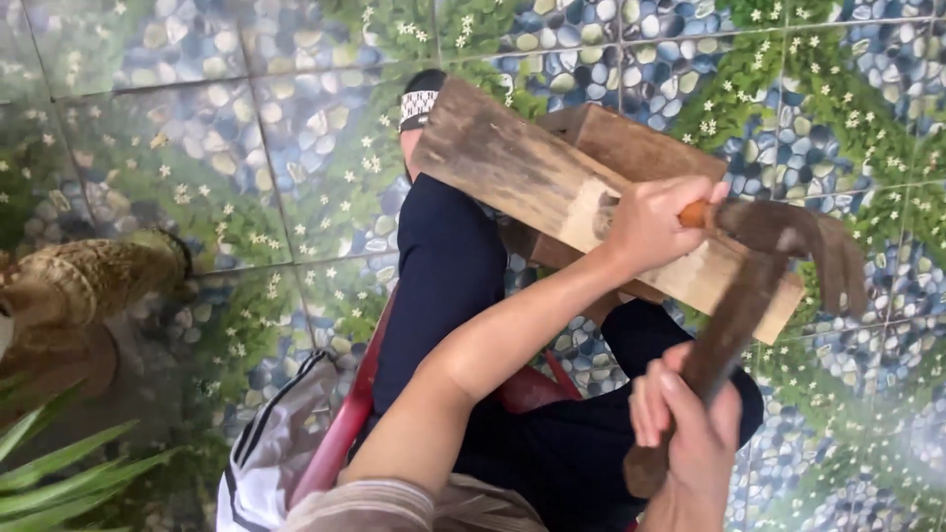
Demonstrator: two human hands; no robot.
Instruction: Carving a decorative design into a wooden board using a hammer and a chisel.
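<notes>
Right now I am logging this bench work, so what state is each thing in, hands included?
Left hand: closed around an orange handle, resting on the plank.
Right hand: closed around the hammer handle.
Hammer: raised, rusty head above the plank's end.
Plank: lying tilted across the lap, on a second block.
Second block: under the plank, partly hidden.
Red chair: occupied, mostly hidden.
</notes>
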